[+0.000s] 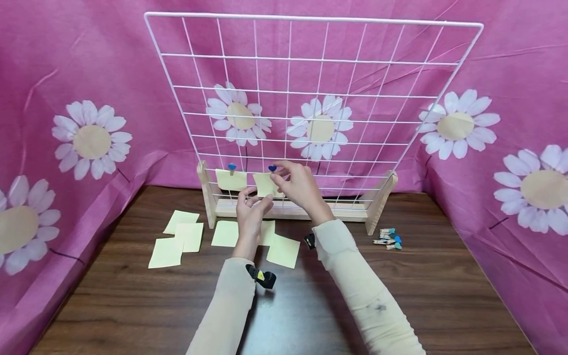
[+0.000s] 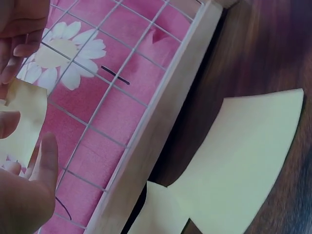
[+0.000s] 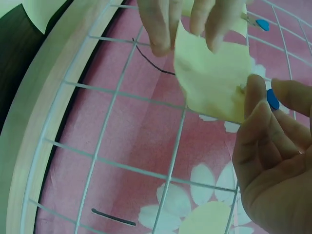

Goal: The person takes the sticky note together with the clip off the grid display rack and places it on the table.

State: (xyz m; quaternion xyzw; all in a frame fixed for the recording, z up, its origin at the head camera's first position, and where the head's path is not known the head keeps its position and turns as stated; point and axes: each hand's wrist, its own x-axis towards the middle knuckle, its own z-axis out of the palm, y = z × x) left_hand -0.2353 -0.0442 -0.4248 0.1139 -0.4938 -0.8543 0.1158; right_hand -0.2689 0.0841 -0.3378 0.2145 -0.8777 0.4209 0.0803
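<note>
My right hand [image 1: 301, 185] is at a small wooden clothespin with a blue heart [image 3: 272, 99], pinching it between thumb and index finger. The clothespin sits at the top edge of a pale yellow sticky note [image 3: 209, 73] against the white wire grid [image 1: 306, 60]. Below, my left hand [image 1: 252, 217] holds the lower part of that note, which bends a little at its fingers. To the left, another sticky note [image 1: 231, 181] hangs from the grid by a second blue-heart clothespin [image 1: 231, 167].
Wooden feet [image 1: 382, 202] and a wooden bar carry the grid. Loose sticky notes [image 1: 165, 253] lie at the left of the brown table [image 1: 426, 296], and more sticky notes [image 1: 284, 250] lie around the left forearm. Several blue-heart clothespins [image 1: 390, 239] are piled at the right.
</note>
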